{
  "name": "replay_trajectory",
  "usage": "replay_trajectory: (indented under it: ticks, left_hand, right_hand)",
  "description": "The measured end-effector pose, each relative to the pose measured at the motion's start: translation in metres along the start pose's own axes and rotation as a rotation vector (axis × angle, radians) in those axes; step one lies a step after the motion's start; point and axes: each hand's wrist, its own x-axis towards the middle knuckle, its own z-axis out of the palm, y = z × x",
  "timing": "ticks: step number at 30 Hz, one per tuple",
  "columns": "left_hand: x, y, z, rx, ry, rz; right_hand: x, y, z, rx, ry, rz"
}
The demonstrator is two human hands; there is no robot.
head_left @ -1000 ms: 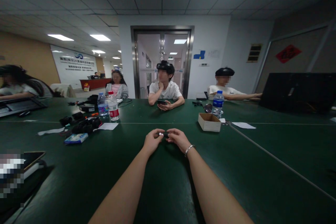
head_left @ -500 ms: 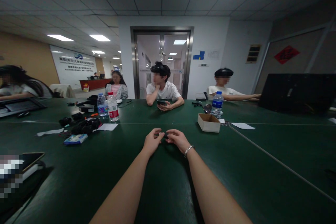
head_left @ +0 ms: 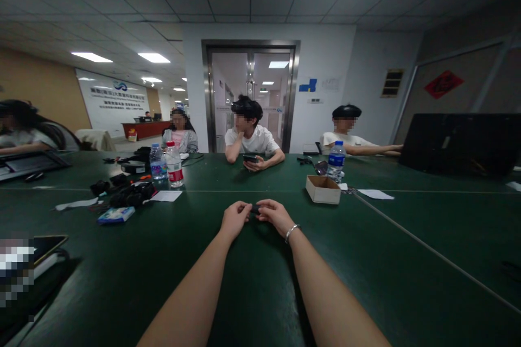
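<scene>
Over the green table, a small black object shows between my two hands; it is too small and dark to name. My right hand, with a silver bracelet on its wrist, pinches it between thumb and fingers. The thumb and fingertips of my left hand close on its left end. Part of the object is hidden behind my fingers.
An open cardboard box stands right of my hands, by a blue-capped bottle. To the left are a red-capped bottle, a blue packet and black gear. Opposite, a person holds a phone.
My left thumb and fingers have shifted and drawn together at the object's left end, so more of the black object shows. My right hand keeps its hold, nearly still.
</scene>
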Motion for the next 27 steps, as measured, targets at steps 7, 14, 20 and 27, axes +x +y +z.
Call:
replay_trajectory:
  ticks: [7, 14, 20, 27]
  left_hand:
    - [-0.004, 0.0045, -0.0006, -0.069, -0.021, 0.03]
    - [-0.0041, 0.0038, -0.0021, -0.072, -0.092, 0.091]
    - [0.0007, -0.0017, 0.0006, -0.028, -0.015, 0.012]
    - [0.0018, -0.0018, 0.0003, 0.075, -0.005, -0.046]
  right_hand:
    - [-0.0001, -0.0005, -0.0013, 0.018, 0.007, -0.003]
    - [-0.0001, -0.001, -0.0007, 0.01, 0.022, 0.007]
    - [-0.0025, -0.0027, -0.0003, 0.002, 0.005, -0.007]
    - [-0.0019, -0.0017, -0.0007, 0.005, 0.0, -0.008]
